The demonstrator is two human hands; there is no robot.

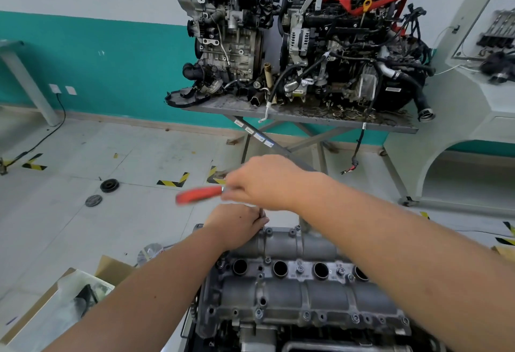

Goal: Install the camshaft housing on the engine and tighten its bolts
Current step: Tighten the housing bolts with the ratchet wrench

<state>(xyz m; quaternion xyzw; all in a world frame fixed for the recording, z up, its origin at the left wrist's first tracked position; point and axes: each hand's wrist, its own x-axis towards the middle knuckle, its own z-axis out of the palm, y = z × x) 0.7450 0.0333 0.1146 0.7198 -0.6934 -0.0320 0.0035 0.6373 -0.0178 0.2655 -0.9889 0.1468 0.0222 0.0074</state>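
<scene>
Red-handled and blurred, the ratchet wrench (199, 194) is gripped near its head by the right hand (264, 183), while the left hand (237, 225), just below it, is curled round the thin steel extension bar (262, 213) that runs down to a bolt at the far left corner of the grey cast-aluminium camshaft housing (301, 290). If the bar is let tilt under the left hand, the socket could ride off the bolt head and round it, or the hands could be thrown against the casting; uneven tightening could also warp the housing. Seated on the engine directly beneath both forearms, the housing shows four dark round wells in a row, two ribbed barrel-shaped lobes and small bolts already standing along its edges.
</scene>
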